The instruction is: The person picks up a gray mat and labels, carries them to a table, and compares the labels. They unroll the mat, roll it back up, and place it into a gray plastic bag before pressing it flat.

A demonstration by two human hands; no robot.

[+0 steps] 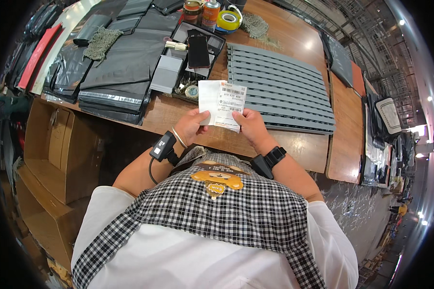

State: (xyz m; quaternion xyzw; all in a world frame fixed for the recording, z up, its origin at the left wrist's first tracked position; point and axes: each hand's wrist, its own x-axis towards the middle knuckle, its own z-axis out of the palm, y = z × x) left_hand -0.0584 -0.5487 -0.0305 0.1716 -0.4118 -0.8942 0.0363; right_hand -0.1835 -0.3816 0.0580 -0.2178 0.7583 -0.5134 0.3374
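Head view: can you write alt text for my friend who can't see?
A left hand and right hand hold a printed white slip at a wooden table. A grey panel lies right; black bags and a tray with a phone lie left.

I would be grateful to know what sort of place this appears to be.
It looks like a packing area, perhaps in a warehouse or workshop: dark plastic bags in piles, a yellow tape roll and barcoded paper slips suggest so.

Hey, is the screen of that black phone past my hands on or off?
Off, as far as this view shows: the phone has an evenly dark face, with nothing lit on it.
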